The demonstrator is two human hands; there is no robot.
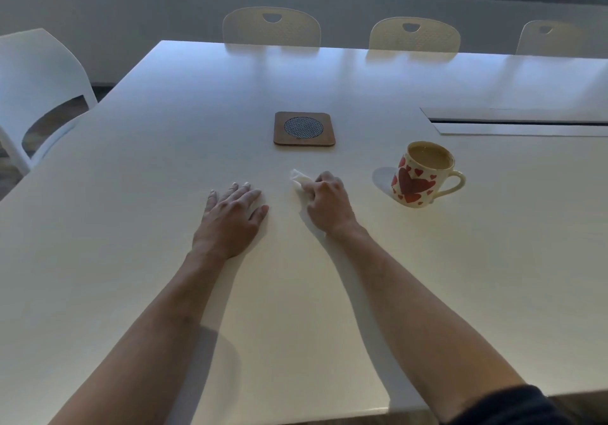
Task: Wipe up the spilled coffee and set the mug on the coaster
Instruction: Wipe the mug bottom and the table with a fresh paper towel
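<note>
the right hand (329, 202) is curled into a loose fist on the white table (164, 293), its fingers (324, 184) bunched down around a small white tissue (299, 179); a crumpled corner of the tissue pokes out just beyond the knuckles, on the side toward the other hand. the left hand (230, 220) lies flat beside it, palm down, fingers (243, 192) spread and straight, holding nothing — only pressing on the tabletop, with a bare strip of table between its thumb and the tissue. the mug (422, 176) stands upright off to the outer side of the right hand's fingers, near but not touching them, cream-coloured with red hearts, its handle turned away from the hand and milky coffee filling it nearly to the brim. the coaster (304, 128) sits farther out, past the fingertips of both hands and roughly between them — a brown wooden square with a dark round mesh insert, nothing on it, and apart from the mug. no coffee stain can be made out on the table around the tissue; whether any lies under the fist cannot be told. white chairs (271, 28) line the far edge of the table, well beyond the fingers, and another chair (36, 85) stands off to the left hand's outer side.
</note>
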